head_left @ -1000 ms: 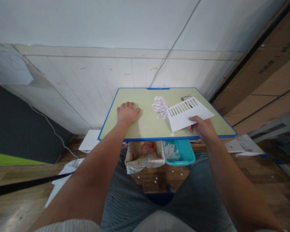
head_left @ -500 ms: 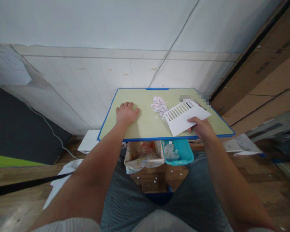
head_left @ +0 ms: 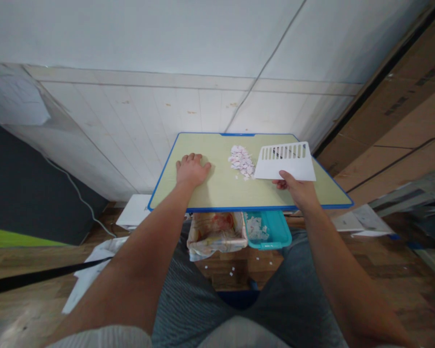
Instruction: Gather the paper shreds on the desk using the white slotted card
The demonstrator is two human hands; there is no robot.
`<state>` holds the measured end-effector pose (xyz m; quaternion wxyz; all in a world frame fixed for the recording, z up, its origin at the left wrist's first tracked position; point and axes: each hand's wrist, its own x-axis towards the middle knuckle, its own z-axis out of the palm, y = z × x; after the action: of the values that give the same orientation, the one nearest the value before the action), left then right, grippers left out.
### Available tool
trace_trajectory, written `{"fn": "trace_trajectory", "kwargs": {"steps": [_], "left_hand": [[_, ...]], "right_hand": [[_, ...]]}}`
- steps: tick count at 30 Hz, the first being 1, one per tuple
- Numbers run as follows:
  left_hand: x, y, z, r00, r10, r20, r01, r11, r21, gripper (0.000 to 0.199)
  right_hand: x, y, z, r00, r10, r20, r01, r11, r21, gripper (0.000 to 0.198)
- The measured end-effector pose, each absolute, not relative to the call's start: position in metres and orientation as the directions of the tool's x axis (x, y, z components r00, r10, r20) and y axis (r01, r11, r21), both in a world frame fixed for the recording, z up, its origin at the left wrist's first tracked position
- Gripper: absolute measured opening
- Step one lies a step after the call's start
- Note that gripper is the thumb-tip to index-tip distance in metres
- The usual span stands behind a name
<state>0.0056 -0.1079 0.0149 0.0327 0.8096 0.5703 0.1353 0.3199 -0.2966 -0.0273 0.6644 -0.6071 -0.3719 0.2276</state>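
My left hand (head_left: 192, 169) lies flat on the left part of the small table (head_left: 217, 188), fingers spread and holding nothing. In my right hand (head_left: 299, 189) is a white card with a row of slots (head_left: 286, 169), gripped at its near edge with the thumb on top. The card is held over the right part of the table, its slotted side away from me. Just left of the card lies a heap of small white paper pieces (head_left: 241, 160). Through the slots something dark shows, too hidden to name.
Under the table's near edge are a cloth-lined basket (head_left: 217, 244) and a turquoise bin (head_left: 277, 237) holding pale scraps. Small white bits dot the wooden floor (head_left: 221, 275). A white wall (head_left: 148, 116) stands behind, and large cardboard (head_left: 402, 106) on the right.
The slotted card has turned in my right hand, so its row of slots now faces the wall, and it has shifted slightly right. My left hand has stayed put.
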Motion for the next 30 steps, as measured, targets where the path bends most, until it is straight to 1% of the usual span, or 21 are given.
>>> {"fn": "trace_trajectory", "kwargs": {"steps": [10,14,19,22,24,30], "left_hand": [[0.0048,-0.1056,0.0121,0.318,0.928,0.193,0.908,-0.357,0.220,0.064],[0.0048,-0.1057,0.0120,0.318,0.928,0.196,0.909,-0.357,0.216,0.065],[0.0054,-0.1070,0.0133,0.317,0.929,0.193,0.911,-0.355,0.212,0.064],[0.0057,-0.1071,0.0137,0.313,0.931,0.189,0.912,-0.350,0.213,0.062],[0.0057,-0.1065,0.0132,0.317,0.929,0.189,0.911,-0.354,0.212,0.063],[0.0055,-0.1041,0.0103,0.323,0.925,0.199,0.907,-0.363,0.216,0.068]], "right_hand": [[0.3208,-0.2976,-0.0248,0.635,0.742,0.214,0.174,0.133,-0.976,0.047],[0.3188,-0.3002,-0.0243,0.606,0.767,0.210,0.183,0.123,-0.975,0.049],[0.3192,-0.2983,-0.0249,0.626,0.742,0.238,0.183,0.156,-0.971,0.057],[0.3178,-0.2989,-0.0246,0.605,0.763,0.227,0.195,0.134,-0.971,0.056],[0.3166,-0.3005,-0.0237,0.592,0.775,0.222,0.200,0.125,-0.972,0.054],[0.3164,-0.3020,-0.0205,0.589,0.769,0.249,0.201,0.159,-0.967,0.055]]}}
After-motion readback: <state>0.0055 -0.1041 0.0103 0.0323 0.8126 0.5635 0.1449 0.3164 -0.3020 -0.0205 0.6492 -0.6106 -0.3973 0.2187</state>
